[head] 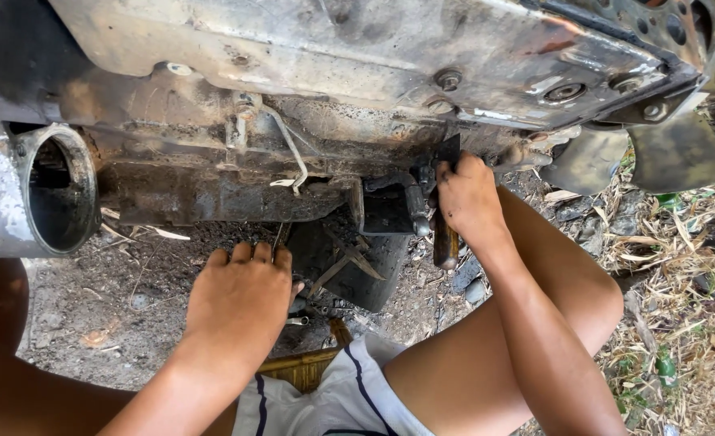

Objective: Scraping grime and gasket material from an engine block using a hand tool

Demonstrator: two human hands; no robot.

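A rusty pipe opening (pixel 60 192) gapes at the left of a greasy engine block (pixel 357 56) set over bare dirt. The left hand (pixel 240 299) reaches down, fingers curled over dark scrap (pixel 349 266) on the ground; whether it grips anything cannot be told. The right hand (pixel 468 202) clenches a wooden-handled tool (pixel 445 238), its blade up against the block's underside.

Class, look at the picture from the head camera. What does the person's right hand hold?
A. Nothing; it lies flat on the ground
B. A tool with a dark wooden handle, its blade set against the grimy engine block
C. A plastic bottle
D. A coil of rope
B: the right hand is closed around a wooden-handled tool whose flat blade meets the underside of the engine block.
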